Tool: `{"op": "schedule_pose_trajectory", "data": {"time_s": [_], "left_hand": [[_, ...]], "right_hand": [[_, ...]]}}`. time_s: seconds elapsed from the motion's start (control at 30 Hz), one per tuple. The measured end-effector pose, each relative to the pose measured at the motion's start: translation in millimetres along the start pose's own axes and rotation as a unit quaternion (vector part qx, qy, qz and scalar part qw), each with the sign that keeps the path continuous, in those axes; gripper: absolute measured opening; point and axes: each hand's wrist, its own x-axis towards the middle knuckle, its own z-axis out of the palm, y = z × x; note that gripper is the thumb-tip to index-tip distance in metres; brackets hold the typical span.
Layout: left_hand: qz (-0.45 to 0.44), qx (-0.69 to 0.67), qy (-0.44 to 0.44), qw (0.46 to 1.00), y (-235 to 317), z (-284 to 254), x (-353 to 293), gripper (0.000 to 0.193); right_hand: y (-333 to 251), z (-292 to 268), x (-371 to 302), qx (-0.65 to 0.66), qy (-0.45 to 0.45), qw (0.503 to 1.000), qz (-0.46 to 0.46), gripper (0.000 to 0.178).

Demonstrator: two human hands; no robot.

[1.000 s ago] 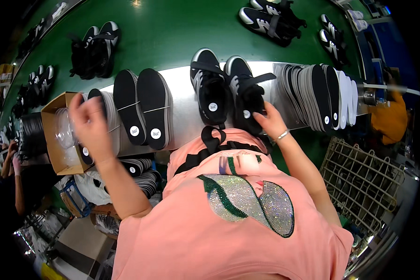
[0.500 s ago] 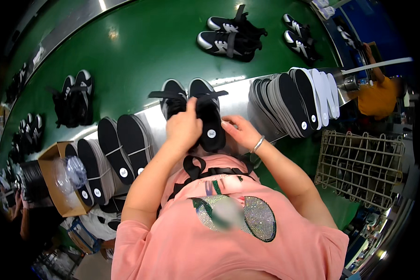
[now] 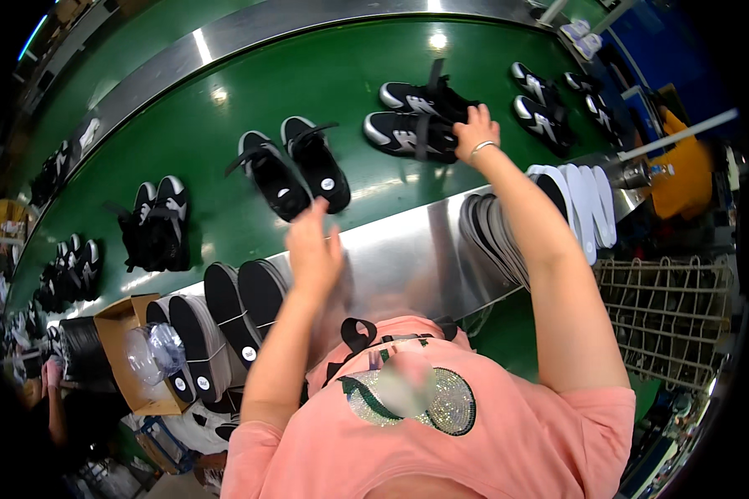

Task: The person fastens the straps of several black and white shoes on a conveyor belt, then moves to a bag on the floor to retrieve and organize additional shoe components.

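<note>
- Far to the left of the left grip, another person's hand (image 3: 53, 372) showed at the edge of the view.
- Also well left of that grip, and lower, sat an open cardboard box (image 3: 115, 343) with clear plastic pieces (image 3: 166, 348) in it.
- Up and left of the left grip, a dark pair of shoes (image 3: 173, 223) stood on the green surface (image 3: 225, 158).
- Nearer, just left of the left forearm, were tied stacks of black-topped insoles (image 3: 195, 337), white discs on their lower ends.
- The left grip (image 3: 313, 254) was blurred and loosely open, forefinger stretched forward, thumb apart — nothing seemed to be in it.
- Directly beyond its fingertips lay the middle pair of shoes (image 3: 314, 162) on the green surface, heels toward the grip, a white disc inside each; whether finger met heel, I could not tell.
- Right of the left grip, the steel bench (image 3: 391, 254) was bare.
- Just left of the right grip lay the strapped pair of shoes (image 3: 395, 133), toes pointing away.
- The right grip (image 3: 477, 133) had its fingers bent over their heel ends — how tightly, I could not tell. A bracelet (image 3: 482, 147) circled the wrist.
- Right of it stood more shoes (image 3: 541, 121); below and right, white insoles (image 3: 597, 208) and a wire rack (image 3: 666, 324).
</note>
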Motion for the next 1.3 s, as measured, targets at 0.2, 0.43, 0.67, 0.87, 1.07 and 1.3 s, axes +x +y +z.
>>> {"op": "schedule_pose_trajectory", "data": {"time_s": [0.2,0.43,0.67,0.87,1.07,1.3], "left_hand": [[-0.095,-0.131,-0.214,0.963,22.4,13.3,-68.4,0.032],[-0.254,-0.294,-0.263,0.883,21.7,16.6,-46.7,0.027],[-0.205,-0.337,-0.191,0.899,40.1,32.6,-25.0,0.047],[-0.143,-0.122,-0.224,0.956,63.2,42.4,-47.6,0.081],[-0.105,-0.048,-0.186,0.976,74.1,41.7,-36.2,0.070],[0.109,-0.015,-0.222,0.969,65.2,54.7,-15.1,0.037]], "right_hand": [[15.4,18.9,30.6,-0.023,-0.095,0.993,-0.071,0.037],[-16.7,-7.4,14.6,0.016,-0.115,0.986,-0.121,0.039],[-65.4,-40.9,-136.6,0.060,-0.142,0.973,-0.173,0.037],[-56.6,-6.2,-227.9,0.130,-0.105,0.968,-0.185,0.040],[3.6,-26.0,-241.9,0.234,0.122,0.953,-0.145,0.035],[88.9,9.7,-214.1,0.188,0.094,0.973,0.094,0.044]]}}
